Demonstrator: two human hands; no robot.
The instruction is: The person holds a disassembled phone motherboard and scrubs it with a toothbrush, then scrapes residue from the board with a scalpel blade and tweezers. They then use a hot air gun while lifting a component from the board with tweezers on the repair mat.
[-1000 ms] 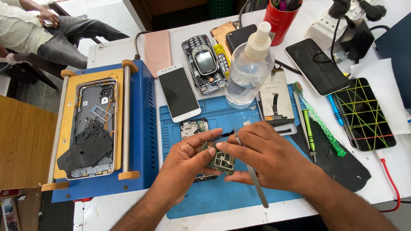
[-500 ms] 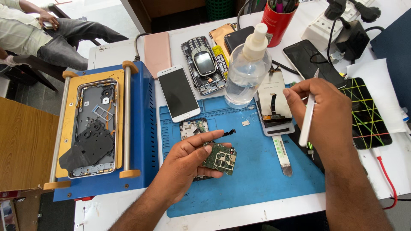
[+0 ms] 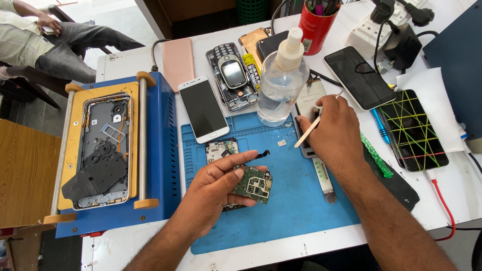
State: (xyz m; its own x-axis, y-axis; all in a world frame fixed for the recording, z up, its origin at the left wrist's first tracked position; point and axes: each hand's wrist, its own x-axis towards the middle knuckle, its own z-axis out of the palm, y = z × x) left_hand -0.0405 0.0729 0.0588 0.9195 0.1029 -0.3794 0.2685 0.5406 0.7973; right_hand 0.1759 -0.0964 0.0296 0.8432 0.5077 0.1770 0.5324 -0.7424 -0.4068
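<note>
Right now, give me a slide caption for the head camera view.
Left hand holds a green circuit board over a blue mat; right hand grips a white tool.

White smartphone [image 3: 203, 109] lies face up at the blue mat's upper left, screen dark; grey keypad phone [image 3: 234, 75] behind it, small screen dark; black phone [image 3: 358, 77] at right, screen dark; cracked screen [image 3: 412, 129] crossed with yellow-green tape beside it.

White phone [image 3: 203, 109], spray bottle [image 3: 281, 83], red cup [image 3: 315, 24], keypad phone [image 3: 232, 75].
</note>
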